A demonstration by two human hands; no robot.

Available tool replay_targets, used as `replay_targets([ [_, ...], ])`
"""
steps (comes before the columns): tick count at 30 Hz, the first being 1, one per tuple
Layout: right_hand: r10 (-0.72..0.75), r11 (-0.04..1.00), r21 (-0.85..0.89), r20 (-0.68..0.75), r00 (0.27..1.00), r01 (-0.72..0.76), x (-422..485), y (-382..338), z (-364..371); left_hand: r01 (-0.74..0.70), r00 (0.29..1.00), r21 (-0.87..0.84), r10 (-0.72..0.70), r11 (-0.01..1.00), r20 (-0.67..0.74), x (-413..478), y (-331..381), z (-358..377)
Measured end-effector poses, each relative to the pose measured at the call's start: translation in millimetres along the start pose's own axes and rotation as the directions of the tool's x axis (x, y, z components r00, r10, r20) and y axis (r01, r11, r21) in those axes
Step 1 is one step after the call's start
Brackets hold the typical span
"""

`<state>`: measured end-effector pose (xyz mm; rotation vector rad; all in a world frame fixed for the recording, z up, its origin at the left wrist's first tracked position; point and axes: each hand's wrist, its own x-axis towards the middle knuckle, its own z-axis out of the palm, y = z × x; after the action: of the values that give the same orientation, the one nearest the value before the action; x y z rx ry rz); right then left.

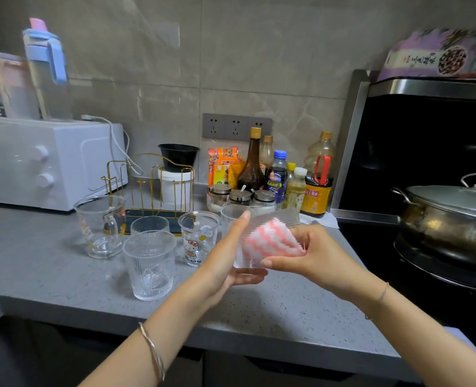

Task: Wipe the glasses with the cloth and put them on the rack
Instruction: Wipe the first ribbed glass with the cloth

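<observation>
Ribbed glass (283, 220) hangs tilted on its side above the counter (259, 308), well short of the gold wire rack (153, 185), mouth turned rightward so wiping reaches inside. The left hand (225, 258) clasps its base. The right hand (315, 255) grips the pink-striped cloth (270, 243) stuffed within its clear, fluted walls.

**Grey kitchen corner**

Large grey stone-look tiles cover the wall (231, 51), with a dark strip of outlets (237, 126) set low in it. The counter (63, 275) is speckled grey above dark cabinet fronts (50, 356). A white microwave (36, 163) stands left; a black cooktop (376, 247) lies right.
</observation>
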<state>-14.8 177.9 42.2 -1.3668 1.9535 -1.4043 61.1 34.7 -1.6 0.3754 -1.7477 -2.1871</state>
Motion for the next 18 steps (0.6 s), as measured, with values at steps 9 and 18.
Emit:
replay_targets([
  [9, 0.032, 0.856, 0.504, 0.174, 0.984, -0.117, -2, -2, -11, -0.513, 0.852, 0.375, 0.509, 0.772, 0.119, -4, -10, -3],
  [18, 0.102, 0.858, 0.486, 0.156, 0.982, -0.166, 3, 7, -19, -0.507, 0.862, 0.446, 0.449, 0.738, 0.236, -5, -10, -10],
])
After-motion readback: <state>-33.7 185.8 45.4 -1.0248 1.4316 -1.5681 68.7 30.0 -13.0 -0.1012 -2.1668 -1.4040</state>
